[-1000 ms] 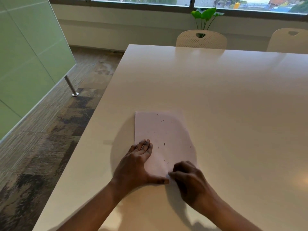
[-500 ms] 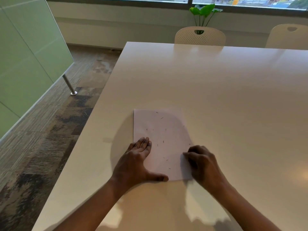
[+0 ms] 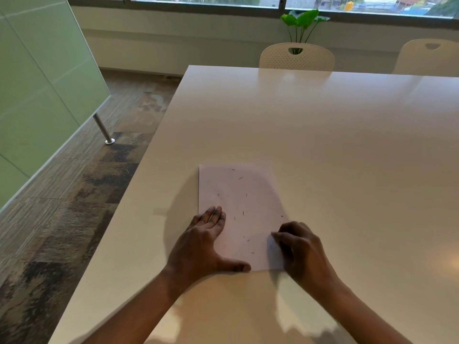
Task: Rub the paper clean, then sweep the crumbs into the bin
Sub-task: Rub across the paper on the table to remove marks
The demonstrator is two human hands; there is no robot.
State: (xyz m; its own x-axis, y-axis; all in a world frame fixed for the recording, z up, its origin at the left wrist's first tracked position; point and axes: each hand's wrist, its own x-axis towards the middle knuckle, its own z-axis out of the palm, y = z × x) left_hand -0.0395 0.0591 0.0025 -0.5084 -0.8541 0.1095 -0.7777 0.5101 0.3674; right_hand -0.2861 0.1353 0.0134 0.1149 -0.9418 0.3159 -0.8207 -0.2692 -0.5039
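A white sheet of paper [image 3: 244, 207] lies near the table's left edge, with several small dark crumbs [image 3: 243, 213] scattered over it. My left hand [image 3: 202, 244] rests flat on the sheet's lower left part, thumb stretched along its near edge. My right hand [image 3: 299, 247] sits at the sheet's lower right edge with its fingers curled and bunched, fingertips pointing left onto the paper. Whatever lies inside those fingers is hidden. No bin is in view.
The big pale table [image 3: 335, 145] stretches away to the right and far side. Its left edge [image 3: 139, 184] drops to a carpeted floor. Two white chairs [image 3: 296, 57] stand at the far side, with a green plant [image 3: 303, 21] behind and a glass partition [image 3: 37, 83] at left.
My right hand has slid from the sheet's near edge, by my left thumb, out and up to its right edge. My left hand has stayed flat on the paper.
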